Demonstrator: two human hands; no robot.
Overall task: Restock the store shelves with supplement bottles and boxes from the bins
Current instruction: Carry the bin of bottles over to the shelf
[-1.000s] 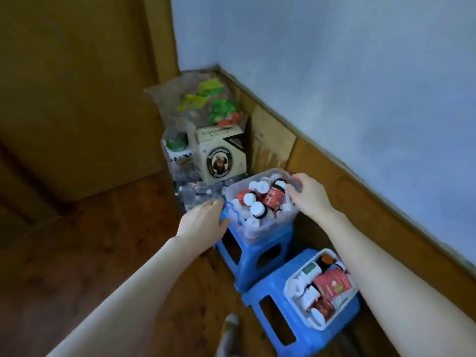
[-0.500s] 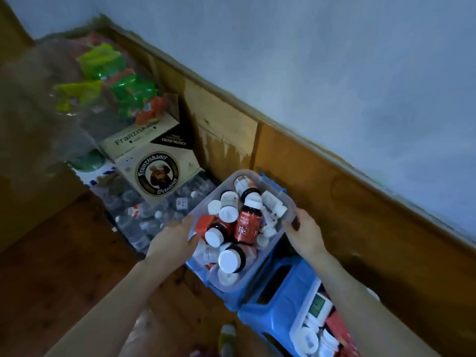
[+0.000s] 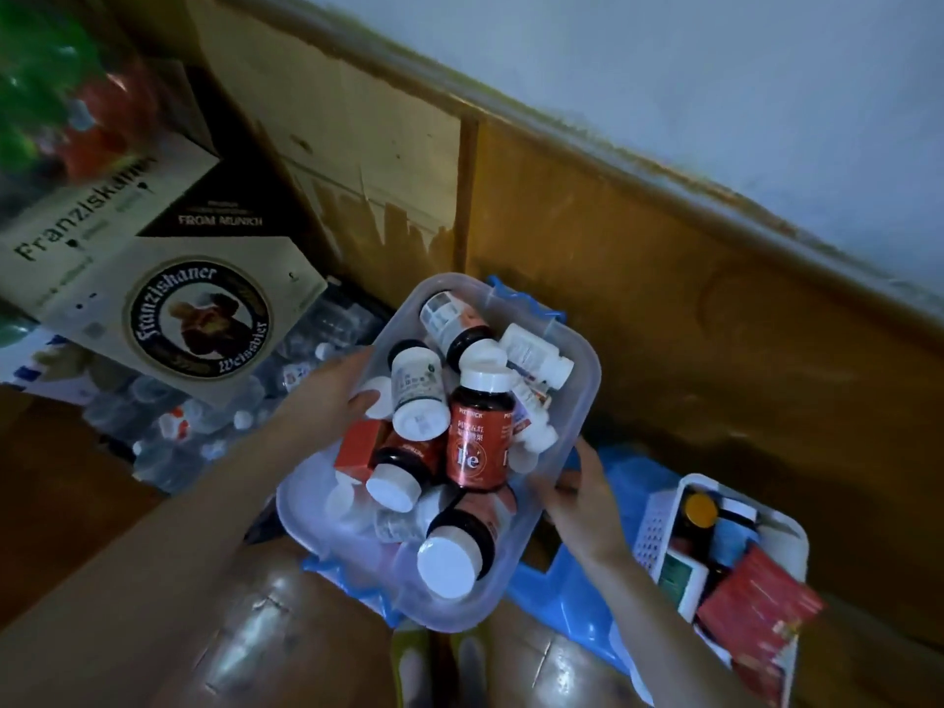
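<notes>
A clear plastic bin (image 3: 580, 380) full of supplement bottles sits over a blue stool (image 3: 549, 311). A red bottle marked "Fe" (image 3: 477, 431) stands upright in the middle among several white-capped bottles and a small red box (image 3: 357, 447). My left hand (image 3: 332, 396) grips the bin's left rim with the thumb inside. My right hand (image 3: 580, 490) holds the bin's right rim. A white slotted basket (image 3: 651, 534) with bottles and a red box (image 3: 756, 615) rests on a second blue stool (image 3: 577, 600) at the lower right.
A Franziskaner carton (image 3: 168, 304) stands at the left on packs of water bottles (image 3: 168, 431). A wood-panelled wall (image 3: 664, 278) runs behind the bins. My knees (image 3: 286, 641) and the wooden floor fill the bottom of the view.
The view has dropped much closer to the clear bin. Both hands stay on its rims, and the bin appears tilted and drawn toward me over the stool.
</notes>
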